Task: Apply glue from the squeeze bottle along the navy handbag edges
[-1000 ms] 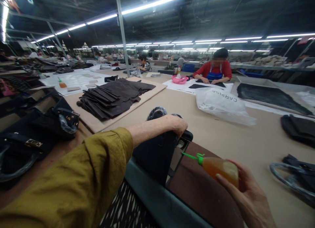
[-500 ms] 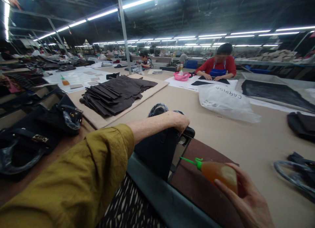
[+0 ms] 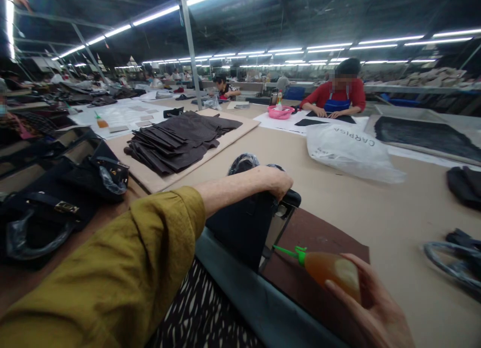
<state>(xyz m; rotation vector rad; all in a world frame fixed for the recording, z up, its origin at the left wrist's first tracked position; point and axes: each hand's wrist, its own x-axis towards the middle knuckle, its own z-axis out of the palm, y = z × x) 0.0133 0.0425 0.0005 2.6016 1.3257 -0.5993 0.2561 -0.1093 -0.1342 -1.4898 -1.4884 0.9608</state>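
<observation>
At the near edge of the table [image 3: 376, 213] stands the dark bag [image 3: 240, 228], my left hand [image 3: 278, 182] over its top, seemingly steadying it; whether those fingers pinch, I can't tell. My right hand [image 3: 378, 300] has its fingers wrapped round the amber bottle [image 3: 326, 272], held sideways, presumably so its green nozzle [image 3: 287, 252] points toward the bag's side.

Beige tabletop [image 3: 376, 213] | near edge: brown sheet [image 3: 326, 235] | left edge: pale board [image 3: 246, 129] | far edge: white paper [image 3: 263, 123] | beside paper: white plastic bag [image 3: 349, 155]
</observation>
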